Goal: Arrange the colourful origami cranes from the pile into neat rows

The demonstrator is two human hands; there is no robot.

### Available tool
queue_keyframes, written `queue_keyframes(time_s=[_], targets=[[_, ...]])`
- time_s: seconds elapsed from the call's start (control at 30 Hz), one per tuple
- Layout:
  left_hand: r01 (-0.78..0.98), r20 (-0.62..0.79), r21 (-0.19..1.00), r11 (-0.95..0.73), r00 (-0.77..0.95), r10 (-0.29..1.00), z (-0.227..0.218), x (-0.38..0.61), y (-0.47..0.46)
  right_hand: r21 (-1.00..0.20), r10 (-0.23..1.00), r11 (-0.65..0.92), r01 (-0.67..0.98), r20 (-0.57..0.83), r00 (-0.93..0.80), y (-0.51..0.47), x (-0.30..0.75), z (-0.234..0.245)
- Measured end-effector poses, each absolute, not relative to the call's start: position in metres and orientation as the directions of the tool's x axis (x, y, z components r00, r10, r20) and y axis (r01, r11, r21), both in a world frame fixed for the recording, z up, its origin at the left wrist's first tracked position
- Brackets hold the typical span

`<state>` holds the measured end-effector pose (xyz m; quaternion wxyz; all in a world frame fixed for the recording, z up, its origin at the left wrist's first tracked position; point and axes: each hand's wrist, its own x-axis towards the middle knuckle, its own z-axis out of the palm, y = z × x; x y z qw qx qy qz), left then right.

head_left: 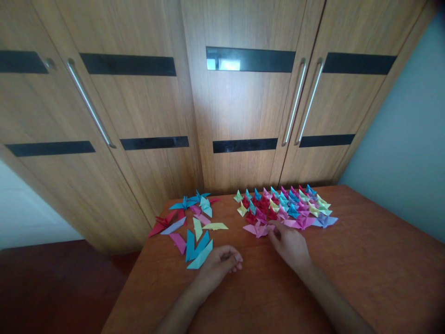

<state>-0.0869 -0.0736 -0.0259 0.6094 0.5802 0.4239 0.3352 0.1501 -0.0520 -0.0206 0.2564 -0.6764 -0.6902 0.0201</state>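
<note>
My right hand (288,241) reaches to the front row of folded paper cranes, its fingertips pinched at the right wing of a pink paper crane (257,229). The fingers partly cover that wing. Other cranes stand in close rows behind it, in red, blue, yellow and pink, with a lilac crane (325,220) at the right end of the front row. Over the table at the left, my left hand (224,262) is curled closed, with nothing visible in it. Right beside it lie a light turquoise folded paper piece (200,256) and a blue folded piece (198,246).
On the wooden table (365,269), a loose group of flat-folded paper birds spreads at the left, including a red one (162,223), a blue one (183,204) and a yellow one (215,226). Wooden wardrobe doors (243,106) rise behind the table's far edge.
</note>
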Motion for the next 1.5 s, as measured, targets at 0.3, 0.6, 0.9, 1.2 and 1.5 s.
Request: queue_keyframes(time_s=[0.3, 0.6, 0.9, 1.2, 1.5], targets=[[0.078, -0.115, 0.993, 0.089, 0.441, 0.89, -0.03, -0.085, -0.071, -0.445, 0.955, 0.148, 0.883, 0.295, -0.011, -0.046, 0.128, -0.019], [0.078, -0.118, 0.993, 0.093, 0.438, 0.891, -0.025, -0.085, -0.074, -0.434, 0.95, 0.185, 0.882, 0.31, -0.046, -0.042, 0.118, -0.018], [0.08, -0.123, 0.992, 0.098, 0.422, 0.898, -0.023, -0.085, -0.075, -0.491, 0.917, 0.278, 0.825, 0.391, -0.076, -0.058, 0.113, -0.018], [0.302, 0.171, 0.94, -0.159, -0.011, 0.985, 0.006, -0.138, -0.047, -0.533, 0.903, 0.429, 0.729, 0.271, -0.333, -0.081, 0.093, -0.035], [0.807, 0.378, 0.572, 0.149, -0.42, 0.825, 0.021, -0.255, -0.022, -0.548, 0.894, 0.446, 0.707, 0.246, -0.374, -0.079, 0.093, -0.042]])
